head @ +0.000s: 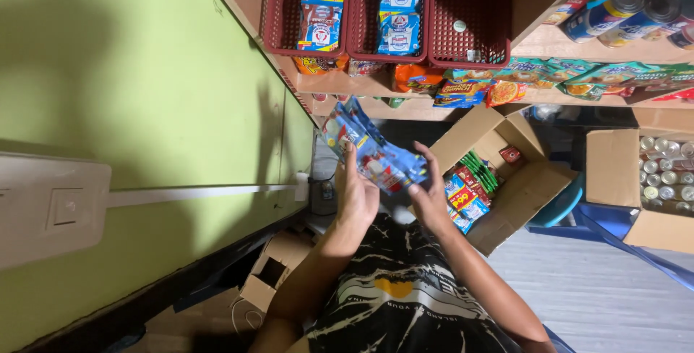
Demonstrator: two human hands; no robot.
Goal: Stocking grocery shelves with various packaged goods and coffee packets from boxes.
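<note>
Both my hands hold a strip of blue sachet packets (pixel 370 149) in front of my chest. My left hand (pixel 356 192) grips the strip from the left side, fingers curled over it. My right hand (pixel 429 195) pinches its lower right end. The strip runs diagonally up toward the wooden shelf (pixel 405 107). Just right of my hands stands an open cardboard box (pixel 522 179) with colourful packets inside.
Three red plastic baskets (pixel 468 13) sit on the shelf above; two hold blue and white packs. Snack packets line the shelf edge. A box of cans (pixel 665 176) stands at the right, with a blue stool (pixel 562 205) beside it. A green wall (pixel 144 92) fills the left.
</note>
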